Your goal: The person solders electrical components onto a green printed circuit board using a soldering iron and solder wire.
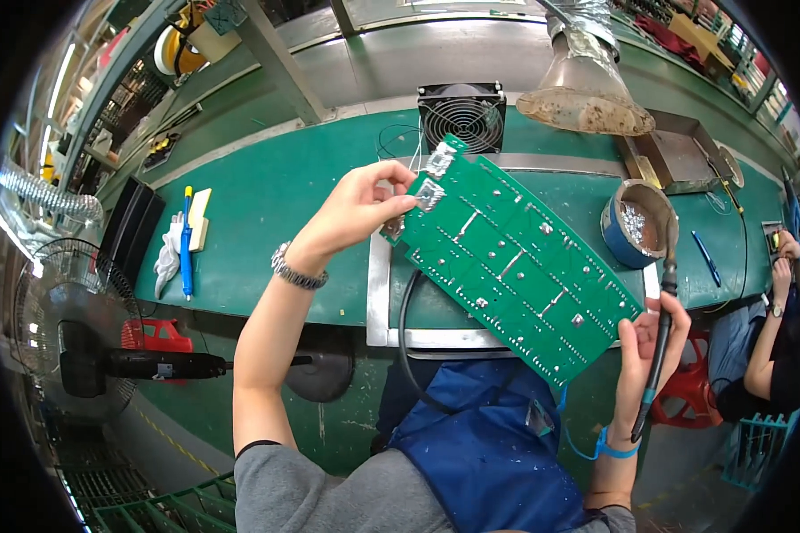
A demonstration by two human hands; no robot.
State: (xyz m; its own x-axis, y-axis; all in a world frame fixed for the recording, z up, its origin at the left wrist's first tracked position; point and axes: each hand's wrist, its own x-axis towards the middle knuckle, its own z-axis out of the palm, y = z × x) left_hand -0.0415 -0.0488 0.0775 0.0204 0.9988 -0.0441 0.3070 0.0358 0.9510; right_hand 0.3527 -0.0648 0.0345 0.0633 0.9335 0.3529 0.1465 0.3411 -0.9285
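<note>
A long green circuit board [524, 266] is held up at a slant over the near edge of the bench, solder-dotted side in view. My left hand [364, 209] is closed, pinching its upper left end beside silvery patches. At the lower right corner, my right hand [653, 342] steadies the board with thumb and fingers. That same hand also grips a soldering iron [660, 351], black-handled, its metal end pointing up beside a round pot [610, 228] of bright metal bits. A metal frame [380, 302] lies on the bench beneath the board.
A small black fan [461, 120] stands behind the board, under a dusty extraction hood [587, 89]. On the left lie a blue tool [186, 258] and white glove [168, 258]. A blue pen [707, 258] and metal tray [680, 151] are right; another person's hand [782, 266] works beyond.
</note>
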